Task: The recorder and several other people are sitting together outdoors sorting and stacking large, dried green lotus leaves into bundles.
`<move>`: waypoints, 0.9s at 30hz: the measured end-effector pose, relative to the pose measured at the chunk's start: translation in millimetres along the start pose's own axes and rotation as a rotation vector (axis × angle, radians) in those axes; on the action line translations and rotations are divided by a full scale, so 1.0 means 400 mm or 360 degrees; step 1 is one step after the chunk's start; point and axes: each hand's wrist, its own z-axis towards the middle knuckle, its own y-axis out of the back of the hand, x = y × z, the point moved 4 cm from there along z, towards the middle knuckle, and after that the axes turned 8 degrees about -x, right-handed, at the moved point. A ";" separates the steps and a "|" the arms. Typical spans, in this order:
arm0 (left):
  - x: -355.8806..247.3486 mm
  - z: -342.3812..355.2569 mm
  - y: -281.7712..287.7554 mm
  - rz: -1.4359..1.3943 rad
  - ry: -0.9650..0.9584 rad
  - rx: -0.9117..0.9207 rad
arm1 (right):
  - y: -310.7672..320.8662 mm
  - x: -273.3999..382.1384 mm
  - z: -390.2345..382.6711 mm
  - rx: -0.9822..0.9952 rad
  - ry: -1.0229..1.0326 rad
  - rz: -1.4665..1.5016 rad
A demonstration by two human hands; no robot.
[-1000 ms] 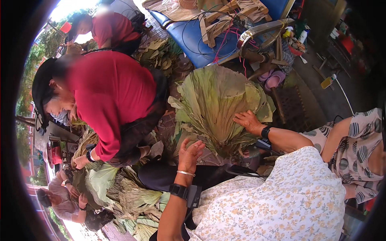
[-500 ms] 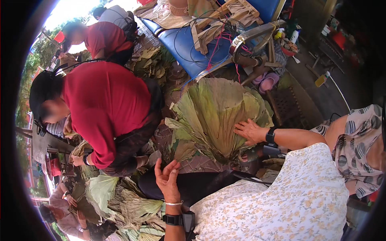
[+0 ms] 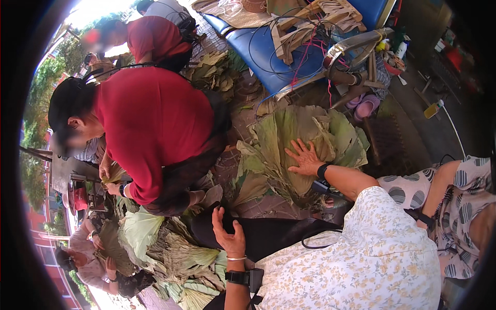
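My right hand (image 3: 305, 157) lies with fingers spread on a stack of large, dried, olive-green leaves (image 3: 336, 134) on the paved floor (image 3: 243, 126). My left hand (image 3: 230, 232) is raised over my dark trouser leg (image 3: 279, 230), empty, fingers apart and loosely curved. To its left lies a heap of pale green and brown crinkled leaves (image 3: 181, 253).
Co-workers surround me: red tops (image 3: 147, 119) at upper left, another (image 3: 77, 248) at lower left, a patterned sleeve (image 3: 465, 175) at right. A blue padded seat (image 3: 258, 54) holds wooden frames and cords. Pink shoes (image 3: 364, 108), a leaf pile (image 3: 212, 70) and bottles (image 3: 403, 49) also show.
My right hand has slid left across the leaf stack, its fingers spreading wider, and the stack's top leaves look shifted. My left hand stays raised and empty. The co-worker in red has moved their hands slightly.
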 end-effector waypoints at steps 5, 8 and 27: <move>0.011 0.002 0.044 0.0105 -0.0007 -0.0130 | -0.059 0.032 0.046 0.0011 -0.0015 -0.0011; 0.005 0.009 0.014 0.0244 -0.0047 -0.0002 | -0.077 0.007 0.026 0.0109 -0.0113 -0.0074; 0.030 -0.017 0.041 0.0114 -0.0179 -0.0099 | 0.112 0.107 0.005 0.0048 -0.0007 -0.0069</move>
